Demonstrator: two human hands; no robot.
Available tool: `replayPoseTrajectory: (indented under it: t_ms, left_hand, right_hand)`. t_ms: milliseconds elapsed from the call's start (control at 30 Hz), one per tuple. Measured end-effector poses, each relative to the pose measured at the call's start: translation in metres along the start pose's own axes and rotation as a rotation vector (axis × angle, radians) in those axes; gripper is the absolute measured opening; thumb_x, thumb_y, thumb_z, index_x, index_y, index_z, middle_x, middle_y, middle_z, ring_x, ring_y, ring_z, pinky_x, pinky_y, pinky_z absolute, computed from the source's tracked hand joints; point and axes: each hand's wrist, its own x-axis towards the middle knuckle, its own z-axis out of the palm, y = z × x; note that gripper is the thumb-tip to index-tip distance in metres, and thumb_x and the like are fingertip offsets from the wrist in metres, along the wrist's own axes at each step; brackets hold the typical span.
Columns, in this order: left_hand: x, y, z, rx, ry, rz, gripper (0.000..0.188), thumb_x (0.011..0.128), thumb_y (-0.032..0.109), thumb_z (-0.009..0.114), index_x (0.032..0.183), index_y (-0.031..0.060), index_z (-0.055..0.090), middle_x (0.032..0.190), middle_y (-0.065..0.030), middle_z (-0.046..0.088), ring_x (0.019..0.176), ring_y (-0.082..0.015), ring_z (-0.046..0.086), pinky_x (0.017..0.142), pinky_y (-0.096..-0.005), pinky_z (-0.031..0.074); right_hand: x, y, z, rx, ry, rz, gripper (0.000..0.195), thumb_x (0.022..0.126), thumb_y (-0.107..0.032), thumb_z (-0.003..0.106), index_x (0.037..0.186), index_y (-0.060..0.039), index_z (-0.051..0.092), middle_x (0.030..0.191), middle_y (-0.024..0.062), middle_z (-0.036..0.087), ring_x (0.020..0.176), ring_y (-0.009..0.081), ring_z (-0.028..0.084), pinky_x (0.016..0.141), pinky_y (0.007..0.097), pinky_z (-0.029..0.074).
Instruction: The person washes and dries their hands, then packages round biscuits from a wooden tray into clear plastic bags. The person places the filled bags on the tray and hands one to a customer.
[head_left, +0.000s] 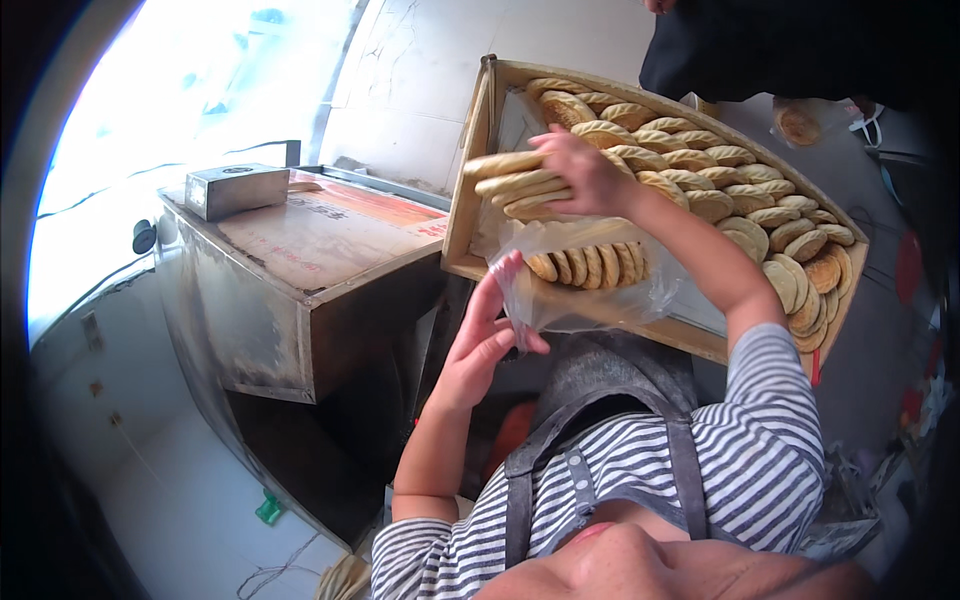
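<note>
My right hand (589, 172) grips a short stack of round flatbreads (517, 184) above the left end of a wooden tray (675, 341). Below it, my left hand (487, 330) holds the mouth of a clear plastic bag (600, 311), its fingers spread at the bag's edge. A row of flatbreads (589, 266) shows through the bag's film. Many more flatbreads with twisted rims (686, 160) stand in leaning rows along the tray, and paler flat ones (784, 285) lie towards its right end.
Left of the tray stands a metal-edged counter (337, 247) with a printed top and a metal box (236, 193) on it. A person in dark clothing (750, 45) is beyond the tray. Near them lies a bagged flatbread (797, 124). A green object (268, 508) lies at lower left.
</note>
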Motion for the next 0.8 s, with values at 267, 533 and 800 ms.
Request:
replayPoseTrajectory:
  t_ms: [267,533,800]
  left_hand:
    - [0.016,-0.004,0.039,-0.013,-0.282,-0.072,0.073,0.079,0.014,0.051,0.14,0.0042,0.013,0.146,-0.0113,0.012,0.074,-0.022,0.059,0.072,-0.0314,0.048]
    - [0.01,-0.022,0.108,-0.05,-0.674,-0.141,0.073,0.088,0.005,0.043,0.141,0.0167,-0.006,0.148,-0.0076,-0.004,0.086,-0.0169,0.054,0.083,-0.0307,0.044]
    - [0.02,-0.006,0.07,-0.126,-0.307,-0.113,0.066,0.082,0.02,0.048,0.139,0.0056,0.018,0.143,-0.0132,0.02,0.086,-0.0245,0.057,0.08,-0.0367,0.045]
  right_hand:
    - [-0.115,-0.044,-0.094,1.259,-0.305,0.953,0.067,0.061,-0.024,0.065,0.118,0.0052,0.045,0.104,0.0108,0.057,0.099,0.0168,0.054,0.086,0.0282,0.044]
    - [-0.137,-0.02,0.015,1.355,-0.151,1.226,0.049,0.071,-0.019,0.061,0.112,0.0036,0.05,0.104,0.0108,0.058,0.098,0.0173,0.055,0.085,0.0291,0.044]
    - [-0.121,-0.087,0.078,0.908,0.445,1.014,0.03,0.081,-0.014,0.056,0.106,0.0012,0.056,0.106,0.0102,0.058,0.097,0.0177,0.055,0.087,0.0295,0.043]
